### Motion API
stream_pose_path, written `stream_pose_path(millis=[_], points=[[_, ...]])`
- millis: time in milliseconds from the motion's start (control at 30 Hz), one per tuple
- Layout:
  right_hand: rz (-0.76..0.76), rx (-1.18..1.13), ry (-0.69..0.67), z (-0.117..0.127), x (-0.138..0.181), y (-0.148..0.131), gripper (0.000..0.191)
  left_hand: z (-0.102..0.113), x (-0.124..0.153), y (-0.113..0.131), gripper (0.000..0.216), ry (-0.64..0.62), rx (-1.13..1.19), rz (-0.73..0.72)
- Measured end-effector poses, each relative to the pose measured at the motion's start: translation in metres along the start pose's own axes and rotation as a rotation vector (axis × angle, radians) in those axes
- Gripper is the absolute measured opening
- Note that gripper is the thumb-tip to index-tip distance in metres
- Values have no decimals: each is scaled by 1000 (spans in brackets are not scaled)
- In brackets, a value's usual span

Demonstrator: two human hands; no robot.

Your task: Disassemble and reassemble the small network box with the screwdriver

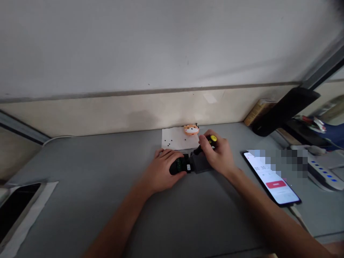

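In the head view, my left hand (162,168) is wrapped around a small black device with a green circuit board (177,166) and holds it down on the grey desk. My right hand (221,156) grips a screwdriver (213,139) with a black and yellow handle. The screwdriver's shaft slants down and left to the device; whether the tip touches a screw is too small to tell. A dark flat panel (200,164) lies against the device's right side, partly under my right hand. Behind the hands, several tiny dark screws (168,144) rest on a white paper sheet (177,134).
An orange animal-face case (191,129) sits at the paper's back edge. To the right are a lit phone (271,179) on a cable, a power strip (326,175), a black cylinder (286,111) and a book (258,111). A dark-screened object (20,208) lies at left.
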State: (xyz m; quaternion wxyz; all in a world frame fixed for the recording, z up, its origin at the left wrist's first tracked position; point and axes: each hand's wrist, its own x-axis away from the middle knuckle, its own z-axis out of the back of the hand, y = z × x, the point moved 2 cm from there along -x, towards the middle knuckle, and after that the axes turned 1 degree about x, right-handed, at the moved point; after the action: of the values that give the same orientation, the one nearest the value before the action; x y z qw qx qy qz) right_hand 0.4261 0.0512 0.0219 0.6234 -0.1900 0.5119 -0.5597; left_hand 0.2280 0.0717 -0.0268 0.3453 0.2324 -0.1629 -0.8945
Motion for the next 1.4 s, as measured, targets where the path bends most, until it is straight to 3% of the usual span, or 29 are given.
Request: stream_pose_path(millis=[233, 333, 433, 733, 833, 1067, 1400], points=[[23, -62, -42, -11, -7, -9, 31, 2, -1, 2, 26, 3, 2, -10], [9, -347, -105, -23, -12, -13, 21, 2, 0, 2, 22, 14, 10, -25], [-67, -617, -133, -35, -14, -11, 24, 0, 0, 1, 22, 23, 15, -44], [-211, -914, -94, -33, -5, -8, 42, 0, 0, 0, 20, 28, 20, -44], [-238, -933, -92, -28, -5, -8, 37, 1, 1, 1, 22, 35, 29, -43], [-177, -771, -137, -31, -2, -4, 48, 3, 1, 3, 20, 29, 9, -41], [-192, -897, -139, -28, -1, -10, 43, 0, 1, 1, 21, 55, -13, -72]])
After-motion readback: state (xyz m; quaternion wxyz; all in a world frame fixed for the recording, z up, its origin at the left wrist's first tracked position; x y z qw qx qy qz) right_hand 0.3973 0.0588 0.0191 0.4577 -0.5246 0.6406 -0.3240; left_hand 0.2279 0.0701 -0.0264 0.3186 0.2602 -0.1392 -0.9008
